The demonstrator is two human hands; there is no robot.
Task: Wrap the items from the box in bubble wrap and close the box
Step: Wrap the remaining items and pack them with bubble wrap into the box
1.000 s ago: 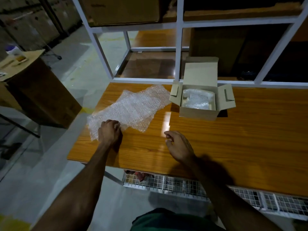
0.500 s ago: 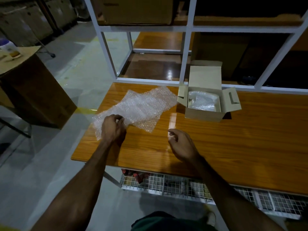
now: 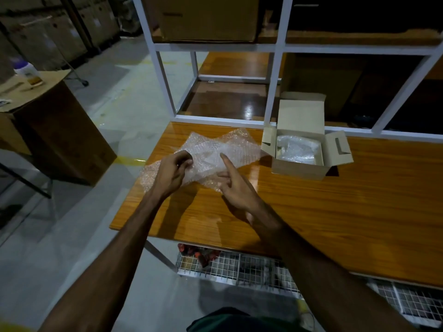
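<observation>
Wooden worktop (image 3: 335,212) carrying two things

Bubble wrap (image 3: 223,149) lies at centre frame near the worktop's left end; an open box (image 3: 299,168) stands just right of it, upper right.

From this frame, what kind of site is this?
Probably a warehouse or packing area: a cardboard carton on a white metal rack, bare concrete floor, and a wooden bench where the left hand holds bubble wrap beside an open box.

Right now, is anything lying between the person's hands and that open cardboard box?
Nothing visible. Both the left hand and right hand are on the clear bubble wrap sheet; only bare orange wooden tabletop separates them from the open cardboard box.
</observation>
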